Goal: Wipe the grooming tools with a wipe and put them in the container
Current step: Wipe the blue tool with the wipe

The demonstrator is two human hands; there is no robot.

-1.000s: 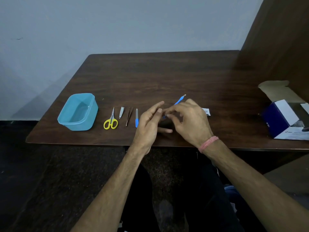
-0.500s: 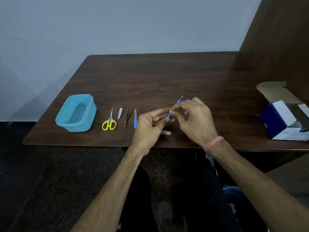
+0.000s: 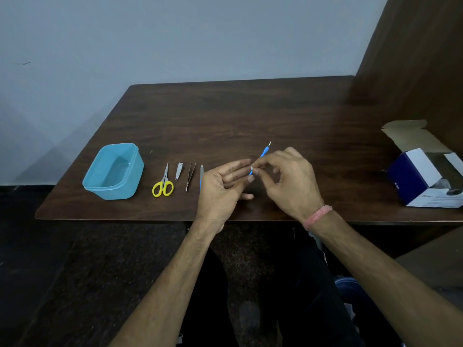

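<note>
Right hand (image 3: 290, 181): up over the tabletop (image 3: 250, 116), thumb and forefinger pinching a tiny white wipe (image 3: 252, 168) round the lower end of the blue tool (image 3: 261, 155). So this grip is grasping wipe plus tool. Pink band (image 3: 317, 217) on the wrist.

Left hand (image 3: 220, 189): just beside the right one, fingers mostly straight and reaching toward the tool's lower end. Fingertips look like they touch it right by the pinch, but I can't tell if they really hold it. Looks released to me.

Blue tool: slim stick with a blue handle and a small metal tip, tilted, tip pointing up and away from the person. Most of it sticks out above the right grip; the bottom bit is hidden between the fingers.

Other tools: in a row on the tabletop left of the hands. Yellow scissors (image 3: 163, 184), clipper (image 3: 179, 170), tweezers (image 3: 190, 176), then a file (image 3: 201, 177) partly behind the left hand.

Container (image 3: 114, 171): blue tub, open, left of the scissors, well apart from both hands.

Box (image 3: 426, 176): open carton at the right edge of the tabletop.
</note>
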